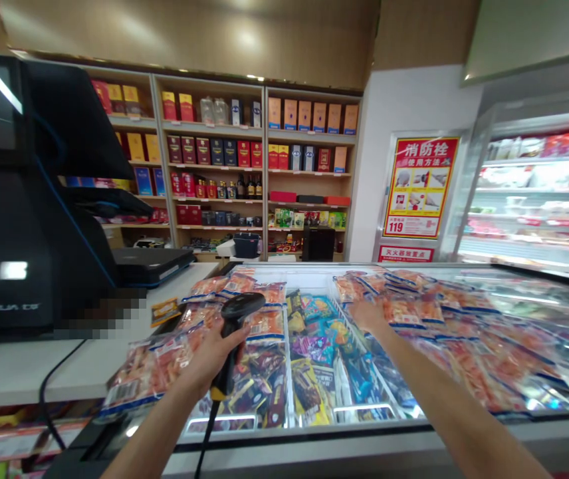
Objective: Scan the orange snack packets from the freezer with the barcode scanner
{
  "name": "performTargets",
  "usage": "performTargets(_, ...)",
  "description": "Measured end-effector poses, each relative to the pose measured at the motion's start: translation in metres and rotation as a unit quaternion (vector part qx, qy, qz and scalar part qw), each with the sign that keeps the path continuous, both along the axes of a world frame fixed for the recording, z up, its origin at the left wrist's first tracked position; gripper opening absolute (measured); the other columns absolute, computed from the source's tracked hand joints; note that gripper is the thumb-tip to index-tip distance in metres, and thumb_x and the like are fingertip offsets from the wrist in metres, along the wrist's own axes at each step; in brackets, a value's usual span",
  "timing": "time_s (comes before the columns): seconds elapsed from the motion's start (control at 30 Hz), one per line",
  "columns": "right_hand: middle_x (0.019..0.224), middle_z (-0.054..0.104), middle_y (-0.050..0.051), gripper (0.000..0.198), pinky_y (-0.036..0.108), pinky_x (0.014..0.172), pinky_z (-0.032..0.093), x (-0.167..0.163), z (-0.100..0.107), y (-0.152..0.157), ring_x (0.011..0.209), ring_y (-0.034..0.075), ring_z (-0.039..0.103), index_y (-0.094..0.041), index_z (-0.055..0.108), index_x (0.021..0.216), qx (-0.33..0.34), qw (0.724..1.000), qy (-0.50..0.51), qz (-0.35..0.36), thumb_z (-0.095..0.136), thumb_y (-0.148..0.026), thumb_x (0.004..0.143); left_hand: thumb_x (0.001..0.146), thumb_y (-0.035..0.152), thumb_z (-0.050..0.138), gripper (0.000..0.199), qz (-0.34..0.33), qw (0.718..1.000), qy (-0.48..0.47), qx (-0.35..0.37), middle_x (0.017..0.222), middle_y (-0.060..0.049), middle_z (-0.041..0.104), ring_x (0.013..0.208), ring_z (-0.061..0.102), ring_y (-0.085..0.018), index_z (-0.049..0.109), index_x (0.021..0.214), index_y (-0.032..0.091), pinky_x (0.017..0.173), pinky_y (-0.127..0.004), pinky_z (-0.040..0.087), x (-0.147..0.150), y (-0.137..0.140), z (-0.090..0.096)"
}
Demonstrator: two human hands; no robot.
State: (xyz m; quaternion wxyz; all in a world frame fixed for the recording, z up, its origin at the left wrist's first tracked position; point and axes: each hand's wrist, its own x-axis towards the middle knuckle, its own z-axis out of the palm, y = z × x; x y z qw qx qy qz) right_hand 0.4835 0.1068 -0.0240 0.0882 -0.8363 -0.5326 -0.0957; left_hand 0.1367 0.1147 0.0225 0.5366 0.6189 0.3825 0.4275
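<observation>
My left hand is wrapped around the handle of a black barcode scanner, whose cable hangs down towards me. The scanner head is above clear packets of orange-brown food on the left part of the glass-topped freezer. My right hand reaches forward to the near edge of another pile of such packets on the right. Its fingers are blurred and partly hidden, so I cannot make out whether they grip a packet. More packets lie at the left, near the counter edge.
Colourful wrapped ice creams lie inside the freezer, split by white wire dividers. A black checkout terminal stands on the white counter at the left. Shelves of boxed goods line the back wall; a lit display fridge is at the right.
</observation>
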Motion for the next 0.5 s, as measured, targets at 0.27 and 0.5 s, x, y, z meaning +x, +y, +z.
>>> performTargets(0.27, 0.102, 0.06, -0.001, 0.031, 0.046, 0.096, 0.011, -0.067, -0.007, -0.004, 0.112, 0.018, 0.041, -0.027, 0.06, 0.091, 0.032, 0.94, 0.015, 0.338, 0.034, -0.019, 0.075, 0.063, 0.038, 0.059, 0.025, 0.022, 0.999, 0.018, -0.035, 0.044, 0.005, 0.048, 0.038, 0.042, -0.007, 0.044, 0.065, 0.017, 0.038, -0.018, 0.034, -0.005, 0.003, 0.002)
performTargets(0.5, 0.095, 0.062, 0.006, 0.03, 0.03, 0.084, 0.033, -0.07, 0.004, -0.005, 0.092, 0.017, 0.053, -0.019, 0.061, 0.088, 0.146, 0.977, 0.025, 0.152, 0.033, -0.022, 0.077, 0.063, 0.041, 0.058, 0.028, 0.017, 1.0, 0.011, -0.018, 0.045, 0.004, 0.049, 0.038, 0.043, -0.007, 0.046, 0.064, 0.017, 0.037, -0.017, 0.034, -0.015, 0.014, -0.007)
